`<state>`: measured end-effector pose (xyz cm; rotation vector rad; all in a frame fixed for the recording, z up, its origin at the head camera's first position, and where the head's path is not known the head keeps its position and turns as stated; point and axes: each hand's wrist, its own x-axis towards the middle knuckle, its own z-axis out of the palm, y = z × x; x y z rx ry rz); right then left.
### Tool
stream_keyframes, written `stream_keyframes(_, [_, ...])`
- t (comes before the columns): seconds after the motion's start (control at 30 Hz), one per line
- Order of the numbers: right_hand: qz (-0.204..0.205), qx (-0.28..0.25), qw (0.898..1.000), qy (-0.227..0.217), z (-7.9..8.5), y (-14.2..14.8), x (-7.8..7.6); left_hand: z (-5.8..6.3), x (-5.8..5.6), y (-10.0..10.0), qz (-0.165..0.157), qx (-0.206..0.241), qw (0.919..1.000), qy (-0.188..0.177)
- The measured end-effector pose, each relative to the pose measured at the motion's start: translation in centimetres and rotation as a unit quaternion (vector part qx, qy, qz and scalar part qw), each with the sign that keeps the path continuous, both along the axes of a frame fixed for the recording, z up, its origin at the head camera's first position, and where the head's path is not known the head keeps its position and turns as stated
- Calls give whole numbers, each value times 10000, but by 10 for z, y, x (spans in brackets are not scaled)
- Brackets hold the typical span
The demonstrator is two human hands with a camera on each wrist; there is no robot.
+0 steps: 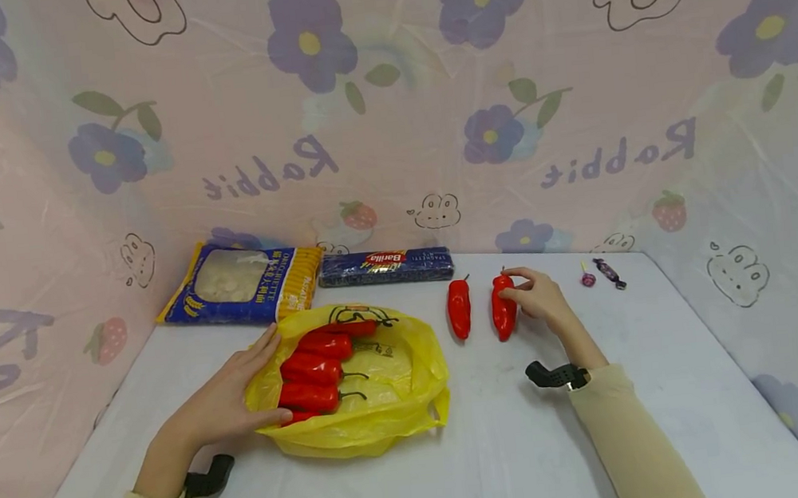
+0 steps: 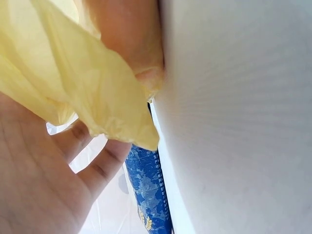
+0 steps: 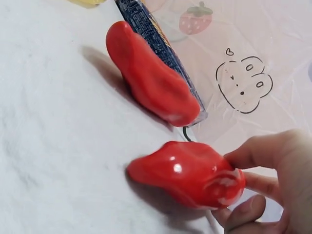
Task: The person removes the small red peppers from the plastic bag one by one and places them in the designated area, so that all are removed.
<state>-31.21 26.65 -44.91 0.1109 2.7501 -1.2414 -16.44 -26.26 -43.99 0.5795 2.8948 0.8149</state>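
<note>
My left hand (image 1: 221, 394) is at the left side of a yellow plastic bag (image 1: 402, 361), thumb and fingers spread around its edge. Inside the bag's wide mouth lie several red peppers (image 1: 313, 367), some with dark stems showing. In the left wrist view, yellow film (image 2: 97, 92) hangs between the thumb and the other fingers. My right hand (image 1: 537, 297) pinches a red pepper (image 3: 185, 170) at its stem end, over the white table. Left of it lies another red pepper (image 1: 459, 309), untouched.
Behind the bag lie a blue and yellow pasta packet (image 1: 244, 284) and a dark blue spaghetti pack (image 1: 386, 267). A lollipop (image 1: 588, 279) and a wrapped candy (image 1: 609, 273) lie at the back right. Patterned sheeting (image 1: 391, 161) closes off the table's back and sides.
</note>
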Motion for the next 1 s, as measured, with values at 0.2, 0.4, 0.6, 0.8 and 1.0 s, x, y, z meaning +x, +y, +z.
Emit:
stream_keyframes(0.2, [-3,-1,9999,-104,-9,0,-3,0,1,0,5,-7,10000,18])
stream_keyframes(0.4, [-30,-114,9999,-77,-12,0,-7,-2,0,0,7,-22,10000,27])
stream_keyframes(0.6, [-27,-163,9999,-27,-14,0,-7,-3,-1,0,48,-22,10000,-6])
stream_keyframes(0.8, [-56,-162,9999,-19,-15,1,-6,-3,0,0,64,-20,10000,-12])
stream_keyframes(1.0, [-74,-40,10000,18,-11,1,-3,-1,0,0,38,-37,10000,-19])
